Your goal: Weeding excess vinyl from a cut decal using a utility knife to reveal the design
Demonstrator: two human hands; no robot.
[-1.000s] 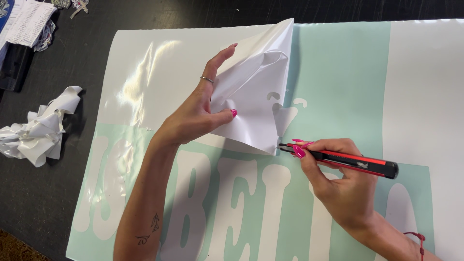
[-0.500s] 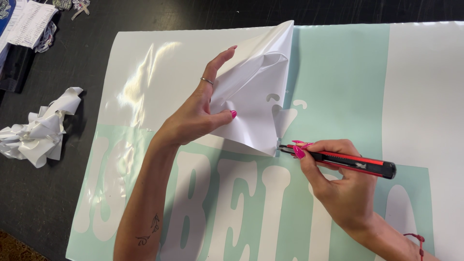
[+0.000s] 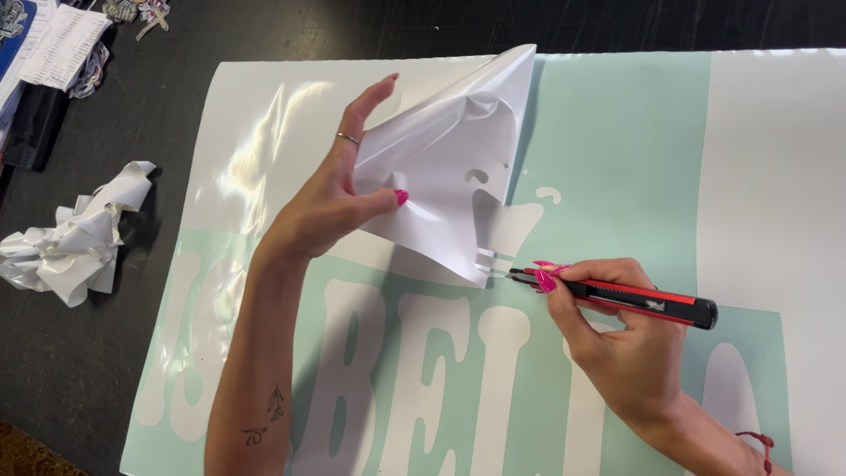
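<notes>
Left hand (image 3: 339, 198): fingers extended and spread, thumb pressed against the peeled white vinyl flap (image 3: 449, 176), pinching and lifting it off the sheet; a ring sits on one finger.
Right hand (image 3: 617, 339): fingers clenched around the red-and-black craft knife (image 3: 617, 295), index fingertip resting near the blade end.
Craft knife: lies nearly level, blade tip pointing toward 9 o'clock, touching the flap's lower corner.
Vinyl flap: raised and curled, at 3 o'clock from the left hand and at 10 o'clock from the right hand.
Mint backing sheet (image 3: 617, 141): flat beneath both hands, bearing large white letters.
Crumpled white scrap (image 3: 75, 238): on the dark table (image 3: 132, 370), well apart, at 9 o'clock from the left hand.
</notes>
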